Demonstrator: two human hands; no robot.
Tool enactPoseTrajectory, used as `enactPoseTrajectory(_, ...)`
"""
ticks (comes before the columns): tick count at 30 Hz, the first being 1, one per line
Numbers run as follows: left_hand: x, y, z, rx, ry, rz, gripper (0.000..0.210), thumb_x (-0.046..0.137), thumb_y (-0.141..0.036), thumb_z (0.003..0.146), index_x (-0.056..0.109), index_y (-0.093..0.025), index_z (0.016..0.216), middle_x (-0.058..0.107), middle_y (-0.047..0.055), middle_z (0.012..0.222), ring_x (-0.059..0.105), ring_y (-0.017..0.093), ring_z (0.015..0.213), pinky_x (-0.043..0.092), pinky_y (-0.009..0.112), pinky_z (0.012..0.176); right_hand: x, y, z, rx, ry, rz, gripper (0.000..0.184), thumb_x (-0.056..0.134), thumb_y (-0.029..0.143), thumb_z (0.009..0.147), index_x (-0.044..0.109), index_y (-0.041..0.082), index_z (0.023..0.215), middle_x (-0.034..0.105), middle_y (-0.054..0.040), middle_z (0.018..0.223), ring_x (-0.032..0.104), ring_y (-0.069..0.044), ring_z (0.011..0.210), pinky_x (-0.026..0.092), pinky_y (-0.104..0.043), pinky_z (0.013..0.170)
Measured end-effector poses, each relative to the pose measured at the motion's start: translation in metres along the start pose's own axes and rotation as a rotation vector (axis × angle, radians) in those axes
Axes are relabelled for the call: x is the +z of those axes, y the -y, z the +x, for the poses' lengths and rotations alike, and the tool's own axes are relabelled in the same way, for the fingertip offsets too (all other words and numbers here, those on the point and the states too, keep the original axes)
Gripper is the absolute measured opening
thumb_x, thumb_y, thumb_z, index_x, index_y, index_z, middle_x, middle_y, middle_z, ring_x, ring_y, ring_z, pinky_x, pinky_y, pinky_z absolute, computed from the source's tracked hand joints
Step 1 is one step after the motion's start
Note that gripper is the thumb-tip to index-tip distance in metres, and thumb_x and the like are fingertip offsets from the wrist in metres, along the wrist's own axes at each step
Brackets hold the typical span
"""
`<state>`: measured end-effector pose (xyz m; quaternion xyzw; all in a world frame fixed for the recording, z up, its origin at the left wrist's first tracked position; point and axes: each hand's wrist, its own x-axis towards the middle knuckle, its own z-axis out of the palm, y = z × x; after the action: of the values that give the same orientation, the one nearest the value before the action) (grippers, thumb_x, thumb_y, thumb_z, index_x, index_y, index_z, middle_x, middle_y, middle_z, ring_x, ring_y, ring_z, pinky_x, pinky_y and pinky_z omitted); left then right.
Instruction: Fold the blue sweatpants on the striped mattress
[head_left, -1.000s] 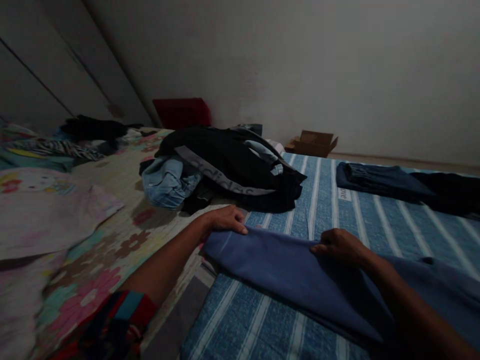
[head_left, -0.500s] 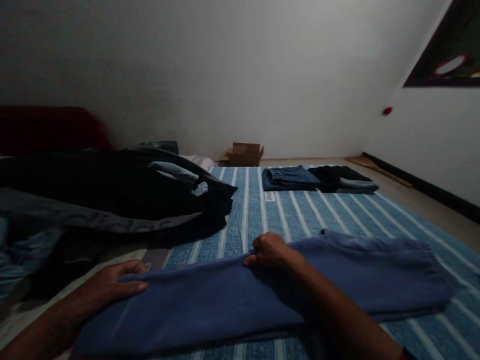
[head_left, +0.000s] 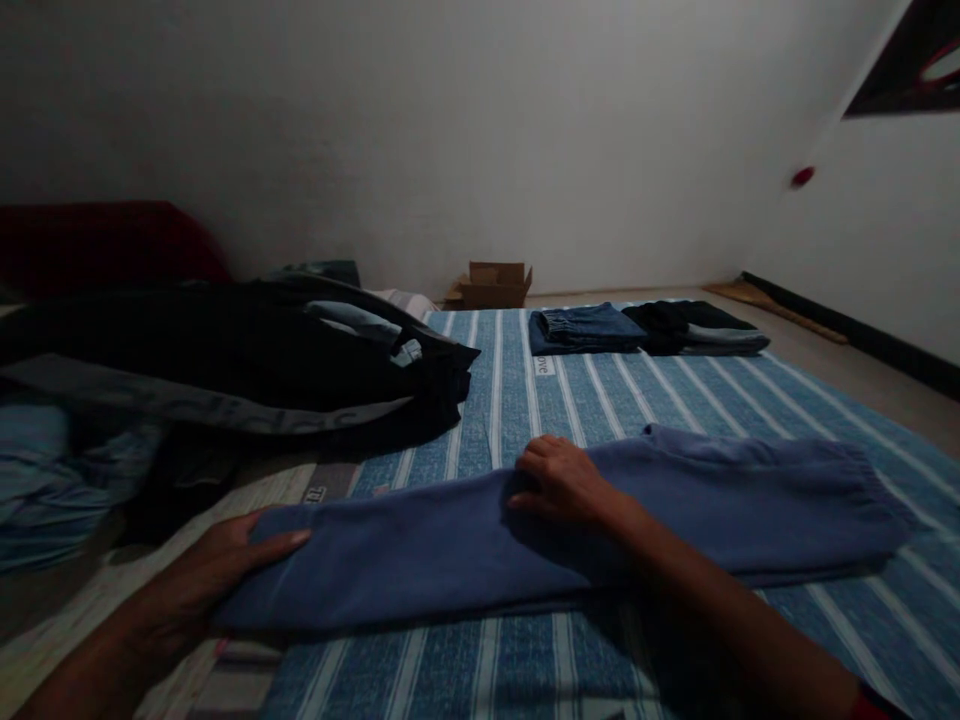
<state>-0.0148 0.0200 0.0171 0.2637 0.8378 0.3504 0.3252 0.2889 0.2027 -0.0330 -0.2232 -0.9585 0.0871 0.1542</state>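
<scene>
A pair of blue-purple trousers, folded lengthwise into a long strip, lies across the bed in front of me. Its gathered waistband is at the right. My left hand grips the left end, thumb on top and the other fingers mostly hidden under the cloth. Around the middle of the far edge, my right hand is closed with curled fingers on the fabric; the fingertips are partly hidden.
Striped blue bedding covers the bed. Folded jeans and folded dark clothes lie at the far side. To the left is a heap of black clothing with light-blue garments. An open cardboard box stands by the wall.
The left end of the trousers has shifted away from me and to the right, with my left hand on it. My right hand sits slightly farther right. The view has tilted a little.
</scene>
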Motion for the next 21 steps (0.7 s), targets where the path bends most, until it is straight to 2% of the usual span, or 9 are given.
enactPoseTrajectory(3, 0.0, -0.002, -0.002, -0.063, 0.123, -0.078, 0.065, 0.072, -0.061, 0.058, 0.056, -0.013, 0.098, 0.071, 0.002, 0.072, 0.068, 0.023, 0.064, 0.056, 0.034, 0.059, -0.003, 0.013, -0.04, -0.122, -0.028, 0.076, 0.025, 0.064, 0.041, 0.082, 0.055, 0.018, 0.079, 0.057, -0.0055, 0.084, 0.049, -0.018, 0.075, 0.04, -0.031, 0.064)
enactPoseTrajectory(5, -0.002, -0.002, -0.001, -0.084, 0.19, -0.099, 0.06, 0.073, -0.054, 0.062, 0.055, -0.012, 0.1, 0.072, 0.002, 0.075, 0.068, 0.023, 0.067, 0.055, 0.033, 0.061, -0.001, 0.022, -0.068, -0.132, -0.045, 0.096, 0.022, 0.063, 0.037, 0.082, 0.054, 0.017, 0.08, 0.056, -0.0047, 0.085, 0.048, -0.018, 0.078, 0.039, -0.031, 0.066)
enactPoseTrajectory(8, -0.004, -0.004, 0.001, -0.065, 0.161, -0.064, 0.055, 0.071, -0.05, 0.067, 0.055, -0.011, 0.102, 0.072, 0.001, 0.076, 0.068, 0.022, 0.068, 0.055, 0.032, 0.061, 0.009, 0.027, -0.1, -0.102, -0.052, 0.061, 0.004, 0.058, 0.019, 0.082, 0.055, 0.017, 0.084, 0.055, -0.0046, 0.086, 0.047, -0.019, 0.081, 0.038, -0.032, 0.068)
enactPoseTrajectory(9, -0.004, -0.004, 0.001, -0.057, 0.136, -0.05, 0.054, 0.07, -0.05, 0.068, 0.055, -0.011, 0.102, 0.072, 0.001, 0.075, 0.068, 0.022, 0.067, 0.054, 0.031, 0.06, 0.013, 0.027, -0.107, -0.091, -0.067, 0.043, 0.005, 0.054, 0.013, 0.083, 0.055, 0.017, 0.086, 0.055, -0.0052, 0.086, 0.047, -0.019, 0.081, 0.039, -0.032, 0.069)
enactPoseTrajectory(11, -0.002, -0.004, 0.001, -0.043, 0.095, -0.02, 0.051, 0.068, -0.049, 0.07, 0.056, -0.01, 0.101, 0.071, 0.0, 0.072, 0.067, 0.021, 0.064, 0.054, 0.03, 0.059, 0.021, 0.026, -0.115, -0.087, -0.108, 0.019, 0.016, 0.045, 0.007, 0.084, 0.056, 0.016, 0.09, 0.055, -0.0069, 0.088, 0.048, -0.019, 0.083, 0.04, -0.032, 0.071)
enactPoseTrajectory(14, 0.0, -0.001, 0.0, -0.027, 0.067, 0.009, 0.049, 0.064, -0.05, 0.073, 0.056, -0.01, 0.099, 0.07, -0.001, 0.07, 0.066, 0.02, 0.062, 0.053, 0.03, 0.058, 0.028, 0.024, -0.117, -0.093, -0.178, -0.022, 0.022, 0.039, 0.005, 0.087, 0.056, 0.016, 0.095, 0.056, -0.0085, 0.091, 0.048, -0.019, 0.083, 0.042, -0.032, 0.072)
enactPoseTrajectory(18, -0.001, 0.003, 0.001, 0.004, 0.085, 0.025, 0.049, 0.065, -0.049, 0.073, 0.056, -0.009, 0.099, 0.071, 0.001, 0.072, 0.067, 0.021, 0.065, 0.053, 0.03, 0.059, 0.034, 0.026, -0.114, -0.036, -0.239, -0.197, 0.024, 0.037, 0.004, 0.087, 0.056, 0.015, 0.096, 0.057, -0.0108, 0.094, 0.05, -0.022, 0.086, 0.043, -0.033, 0.073)
enactPoseTrajectory(21, -0.001, 0.005, 0.002, 0.098, 0.086, 0.107, 0.047, 0.064, -0.05, 0.073, 0.058, -0.009, 0.095, 0.072, 0.004, 0.077, 0.068, 0.022, 0.071, 0.054, 0.03, 0.063, 0.036, 0.025, -0.112, 0.004, -0.263, -0.316, 0.021, 0.042, 0.005, 0.086, 0.057, 0.015, 0.095, 0.058, -0.0113, 0.092, 0.052, -0.024, 0.087, 0.043, -0.033, 0.071)
